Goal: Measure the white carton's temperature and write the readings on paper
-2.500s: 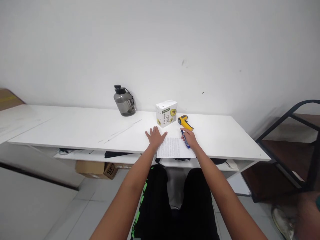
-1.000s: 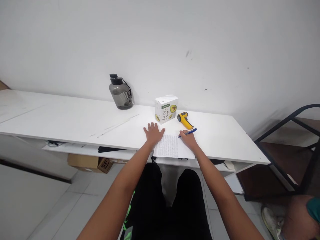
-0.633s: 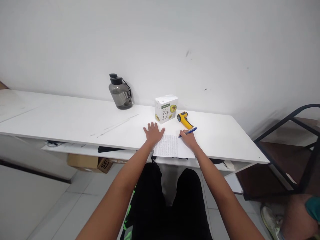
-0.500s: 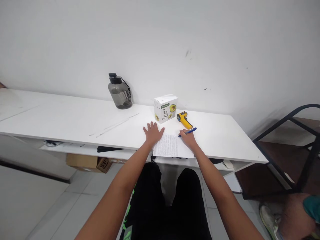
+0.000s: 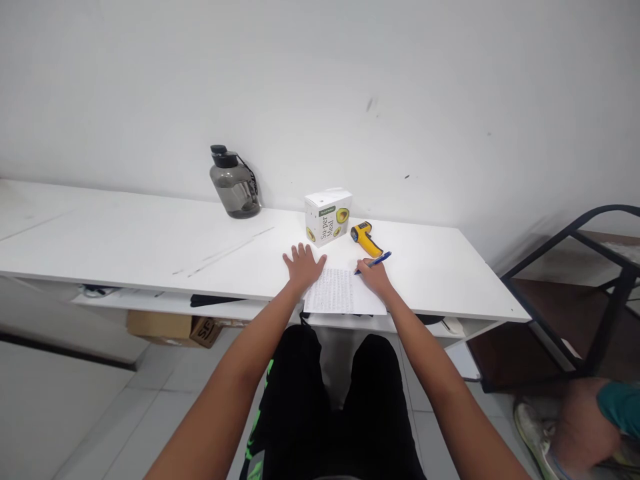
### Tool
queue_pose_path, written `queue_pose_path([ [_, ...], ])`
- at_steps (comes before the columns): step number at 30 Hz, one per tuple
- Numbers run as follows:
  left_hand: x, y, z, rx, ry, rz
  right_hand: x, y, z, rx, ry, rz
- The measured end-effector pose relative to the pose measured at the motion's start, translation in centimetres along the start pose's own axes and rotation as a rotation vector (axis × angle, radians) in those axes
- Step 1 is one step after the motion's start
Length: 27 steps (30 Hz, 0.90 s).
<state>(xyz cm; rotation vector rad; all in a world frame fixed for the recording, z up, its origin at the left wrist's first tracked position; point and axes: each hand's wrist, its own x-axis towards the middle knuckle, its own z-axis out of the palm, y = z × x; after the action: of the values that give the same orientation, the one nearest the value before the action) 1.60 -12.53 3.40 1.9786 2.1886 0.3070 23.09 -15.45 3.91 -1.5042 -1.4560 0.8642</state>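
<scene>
A sheet of paper (image 5: pixel 333 297) covered in handwritten lines lies at the front edge of the white desk (image 5: pixel 425 267). My left hand (image 5: pixel 303 268) rests flat with fingers spread, at the sheet's upper left corner. In my right hand (image 5: pixel 371 272) is a blue pen (image 5: pixel 381 259), its tip down on the right part of the paper. Just behind the hands stands a white box (image 5: pixel 327 217) with avocado pictures. A yellow infrared thermometer (image 5: pixel 367 240) lies right of the box, close to the pen.
A large grey water bottle (image 5: pixel 235 187) stands against the wall on the left. Under the desktop is a shelf (image 5: pixel 240 308) with dark items, and a cardboard box (image 5: pixel 170 328) sits below. At right are a black metal frame (image 5: pixel 565 233) and another person's leg (image 5: pixel 583 420).
The whole view has shifted slightly. Both hands keep their places, with the pen still on the paper.
</scene>
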Motion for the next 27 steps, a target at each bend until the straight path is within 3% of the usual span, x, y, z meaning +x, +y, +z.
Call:
queue_pose_path([
  [13, -0.02, 0.01, -0.04, 0.005, 0.005, -0.003, -0.1, -0.25, -0.01, 0.043, 0.082, 0.032],
  [27, 0.1, -0.12, 0.2, -0.001, 0.016, 0.004, -0.03, 0.01, -0.01, -0.008, 0.043, 0.022],
])
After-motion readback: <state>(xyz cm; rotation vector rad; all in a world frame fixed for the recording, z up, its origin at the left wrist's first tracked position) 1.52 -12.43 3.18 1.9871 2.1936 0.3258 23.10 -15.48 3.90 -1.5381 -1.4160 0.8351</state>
